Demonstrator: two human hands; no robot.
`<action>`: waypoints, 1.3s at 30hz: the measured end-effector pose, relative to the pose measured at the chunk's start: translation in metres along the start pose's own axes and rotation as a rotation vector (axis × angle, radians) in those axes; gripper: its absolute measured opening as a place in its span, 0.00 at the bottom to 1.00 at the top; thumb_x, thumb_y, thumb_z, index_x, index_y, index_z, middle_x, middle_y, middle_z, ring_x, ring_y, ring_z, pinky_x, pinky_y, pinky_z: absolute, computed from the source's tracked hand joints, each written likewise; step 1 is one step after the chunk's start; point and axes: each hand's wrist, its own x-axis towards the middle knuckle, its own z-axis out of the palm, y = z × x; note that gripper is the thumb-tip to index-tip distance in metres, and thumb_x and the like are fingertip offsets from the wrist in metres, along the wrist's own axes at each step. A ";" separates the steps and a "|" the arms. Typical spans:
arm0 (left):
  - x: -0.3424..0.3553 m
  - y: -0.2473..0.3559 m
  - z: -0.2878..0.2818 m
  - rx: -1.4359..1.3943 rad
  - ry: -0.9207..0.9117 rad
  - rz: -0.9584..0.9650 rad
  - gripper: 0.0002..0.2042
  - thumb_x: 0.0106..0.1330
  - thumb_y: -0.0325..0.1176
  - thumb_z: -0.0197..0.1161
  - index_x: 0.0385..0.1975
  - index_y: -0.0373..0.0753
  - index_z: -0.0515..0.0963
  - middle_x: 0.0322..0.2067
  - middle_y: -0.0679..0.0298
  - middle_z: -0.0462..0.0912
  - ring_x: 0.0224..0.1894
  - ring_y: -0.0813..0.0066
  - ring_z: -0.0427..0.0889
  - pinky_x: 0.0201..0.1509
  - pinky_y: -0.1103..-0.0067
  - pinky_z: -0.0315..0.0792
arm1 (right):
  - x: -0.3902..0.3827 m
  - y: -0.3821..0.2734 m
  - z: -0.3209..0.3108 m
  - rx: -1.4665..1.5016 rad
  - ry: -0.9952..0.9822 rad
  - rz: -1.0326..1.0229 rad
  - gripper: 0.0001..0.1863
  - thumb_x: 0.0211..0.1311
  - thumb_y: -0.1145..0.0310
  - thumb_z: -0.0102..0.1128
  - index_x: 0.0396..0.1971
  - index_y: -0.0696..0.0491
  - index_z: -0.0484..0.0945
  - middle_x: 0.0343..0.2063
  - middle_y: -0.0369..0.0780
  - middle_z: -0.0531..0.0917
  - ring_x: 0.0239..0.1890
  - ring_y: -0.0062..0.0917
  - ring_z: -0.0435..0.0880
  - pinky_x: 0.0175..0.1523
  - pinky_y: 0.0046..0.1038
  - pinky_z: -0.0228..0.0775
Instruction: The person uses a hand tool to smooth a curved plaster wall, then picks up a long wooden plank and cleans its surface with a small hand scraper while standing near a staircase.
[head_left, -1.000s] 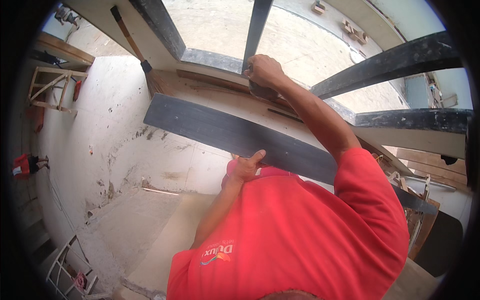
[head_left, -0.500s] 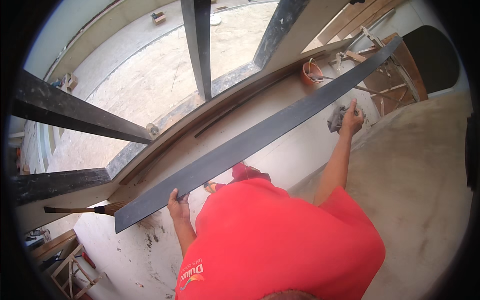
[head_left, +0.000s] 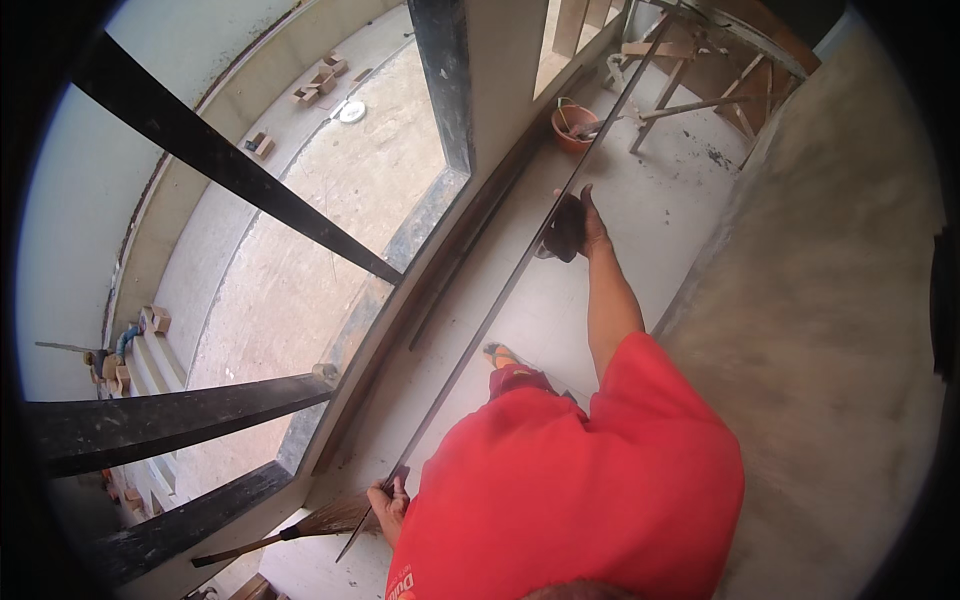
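Note:
A long, thin dark board [head_left: 470,352] runs diagonally in front of me, turned almost edge-on. My left hand [head_left: 388,503] grips it close to its lower-left end, thumb and fingers around the edge. Farther up, my right hand [head_left: 590,225] holds a dark rag [head_left: 566,230] against the board, thumb raised. The rag and the board hide most of that hand's fingers.
An orange bucket [head_left: 572,132] with tools in it stands beyond the board, near a wooden trestle [head_left: 675,90]. A broom [head_left: 335,515] lies by my left hand. Dark frame posts [head_left: 440,75] line the left. My sandalled foot [head_left: 500,355] shows below the board.
The board has turned from showing its broad face to nearly edge-on, and it slants more steeply across the view. My right hand has brought the rag to the board.

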 end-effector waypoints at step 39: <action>0.088 0.027 -0.139 0.238 0.066 0.206 0.08 0.59 0.28 0.67 0.33 0.30 0.81 0.28 0.59 0.85 0.27 0.73 0.82 0.31 0.78 0.80 | 0.035 0.103 0.072 -0.121 -0.197 0.074 0.31 0.61 0.41 0.74 0.51 0.52 0.83 0.39 0.36 0.87 0.39 0.23 0.87 0.44 0.31 0.83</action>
